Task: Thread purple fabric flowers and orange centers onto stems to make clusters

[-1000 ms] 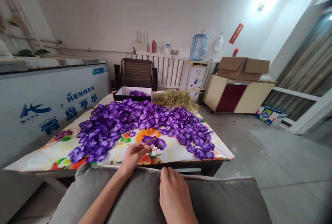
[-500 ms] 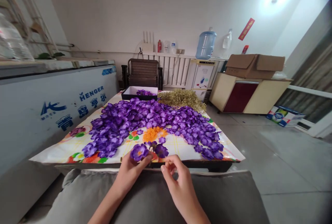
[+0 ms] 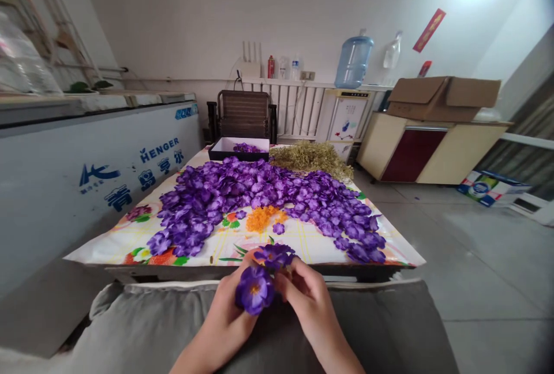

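Note:
In my left hand (image 3: 231, 305) is a purple artificial flower (image 3: 255, 290) with an orange centre, its face turned up toward me. A second purple bloom (image 3: 276, 256) sits just above it, between both hands. My right hand (image 3: 305, 290) is closed close beside that bloom, fingers bent together; what its fingertips pinch is hidden. Beyond the hands lies a small heap of orange flower centres (image 3: 262, 219), with one loose purple petal piece (image 3: 279, 228) by it. A wide curved pile of purple petal pieces (image 3: 242, 183) spreads across the table.
The low table has a flowered cloth (image 3: 108, 247). At its far side stand a black box (image 3: 216, 152) with purple pieces inside and a bunch of dried greenish stems (image 3: 311, 157). A grey cushion (image 3: 142, 328) lies at the near edge; a white freezer (image 3: 52, 212) stands left.
My hands have come together and nearer to me. The flower in my left hand moved down and right; the second bloom now lies between both hands. The view shifted slightly.

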Demonstrator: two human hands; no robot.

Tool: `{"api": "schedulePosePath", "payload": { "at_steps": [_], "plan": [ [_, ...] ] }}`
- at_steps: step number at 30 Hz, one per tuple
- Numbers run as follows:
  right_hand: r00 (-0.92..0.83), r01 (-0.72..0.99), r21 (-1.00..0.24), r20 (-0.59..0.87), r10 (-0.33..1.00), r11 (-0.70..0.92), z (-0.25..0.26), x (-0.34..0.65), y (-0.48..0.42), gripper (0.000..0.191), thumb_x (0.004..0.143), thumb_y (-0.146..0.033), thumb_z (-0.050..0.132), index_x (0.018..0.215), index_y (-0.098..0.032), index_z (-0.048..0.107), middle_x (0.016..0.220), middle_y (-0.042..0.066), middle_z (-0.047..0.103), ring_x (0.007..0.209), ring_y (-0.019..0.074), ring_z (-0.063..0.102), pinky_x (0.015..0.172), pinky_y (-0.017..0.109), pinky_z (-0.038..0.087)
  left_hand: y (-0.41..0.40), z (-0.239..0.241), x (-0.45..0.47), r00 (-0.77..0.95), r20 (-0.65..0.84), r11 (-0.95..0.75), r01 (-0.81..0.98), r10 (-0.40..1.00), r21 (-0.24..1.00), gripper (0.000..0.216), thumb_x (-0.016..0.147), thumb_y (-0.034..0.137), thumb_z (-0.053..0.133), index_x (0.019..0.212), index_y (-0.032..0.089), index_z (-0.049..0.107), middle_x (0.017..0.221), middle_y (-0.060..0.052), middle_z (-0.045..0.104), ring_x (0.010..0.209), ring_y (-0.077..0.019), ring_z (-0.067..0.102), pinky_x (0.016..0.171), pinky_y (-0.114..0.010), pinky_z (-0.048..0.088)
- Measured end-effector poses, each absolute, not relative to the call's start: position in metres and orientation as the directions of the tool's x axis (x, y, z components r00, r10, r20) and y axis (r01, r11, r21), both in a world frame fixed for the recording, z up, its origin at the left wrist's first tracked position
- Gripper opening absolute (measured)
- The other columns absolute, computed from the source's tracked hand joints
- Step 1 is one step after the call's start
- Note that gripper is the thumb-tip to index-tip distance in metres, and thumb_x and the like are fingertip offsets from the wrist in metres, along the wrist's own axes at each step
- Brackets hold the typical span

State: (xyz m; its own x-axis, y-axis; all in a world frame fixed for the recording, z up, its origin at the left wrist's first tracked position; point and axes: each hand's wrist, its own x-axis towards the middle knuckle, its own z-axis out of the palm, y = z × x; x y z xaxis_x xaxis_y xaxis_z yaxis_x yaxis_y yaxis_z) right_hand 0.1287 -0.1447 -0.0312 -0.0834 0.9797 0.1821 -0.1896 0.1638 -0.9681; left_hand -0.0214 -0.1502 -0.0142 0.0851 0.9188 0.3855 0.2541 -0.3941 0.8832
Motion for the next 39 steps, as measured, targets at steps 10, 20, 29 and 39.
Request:
{"api": "schedulePosePath", "payload": {
  "at_steps": [10,20,29,39],
  "plan": [
    [-0.078,-0.157,-0.973,0.184,0.980,0.170,-0.038,0.123,-0.157,0.017,0.084,-0.031,0.060,0.073,-0.018,0.056,0.068,-0.002,0.053,0.062,0.0123,0.044,0.060,0.023,0.037,-0.147,-0.006,-0.021,-0.020,0.092,-0.093,-0.022,0.996,0.995,0.013,0.072,0.027,0.072,0.069,0.016,0.066,0.066,-0.002,0.070,0.065,-0.0180,0.063,0.067,-0.024,0.050],
    [0.038,-0.086,-0.972,0.217,0.975,0.219,-0.038,0.140,-0.157,0.012,0.083,-0.027,0.057,0.074,-0.020,0.056,0.061,-0.005,0.043,0.054,0.0103,0.038,0.050,0.021,0.033,-0.149,-0.004,-0.006,0.032,0.157,-0.158,0.013,0.987,0.987,0.010,0.071,0.020,0.073,0.077,0.016,0.065,0.076,-0.001,0.070,0.071,-0.0156,0.060,0.070,-0.020,0.048],
    [0.091,-0.258,-0.939,0.212,0.973,0.229,-0.027,0.152,-0.166,0.013,0.079,-0.027,0.066,0.071,-0.019,0.061,0.071,-0.001,0.055,0.065,0.0119,0.050,0.060,0.022,0.041,-0.151,-0.016,0.001,0.113,0.233,-0.242,0.068,0.966,0.968,0.002,0.082,0.019,0.062,0.081,0.019,0.064,0.077,0.001,0.064,0.072,-0.0122,0.057,0.070,-0.017,0.046],
    [0.056,-0.328,-0.937,0.109,0.993,0.121,-0.029,0.153,-0.163,0.017,0.078,-0.030,0.068,0.089,-0.019,0.062,0.062,-0.004,0.056,0.051,0.0082,0.047,0.047,0.019,0.039,-0.153,-0.038,0.000,0.048,0.236,-0.241,0.161,0.971,0.957,0.036,0.069,0.015,0.062,0.104,0.018,0.065,0.107,-0.008,0.068,0.103,-0.0250,0.060,0.089,-0.031,0.047]
  ]
}}
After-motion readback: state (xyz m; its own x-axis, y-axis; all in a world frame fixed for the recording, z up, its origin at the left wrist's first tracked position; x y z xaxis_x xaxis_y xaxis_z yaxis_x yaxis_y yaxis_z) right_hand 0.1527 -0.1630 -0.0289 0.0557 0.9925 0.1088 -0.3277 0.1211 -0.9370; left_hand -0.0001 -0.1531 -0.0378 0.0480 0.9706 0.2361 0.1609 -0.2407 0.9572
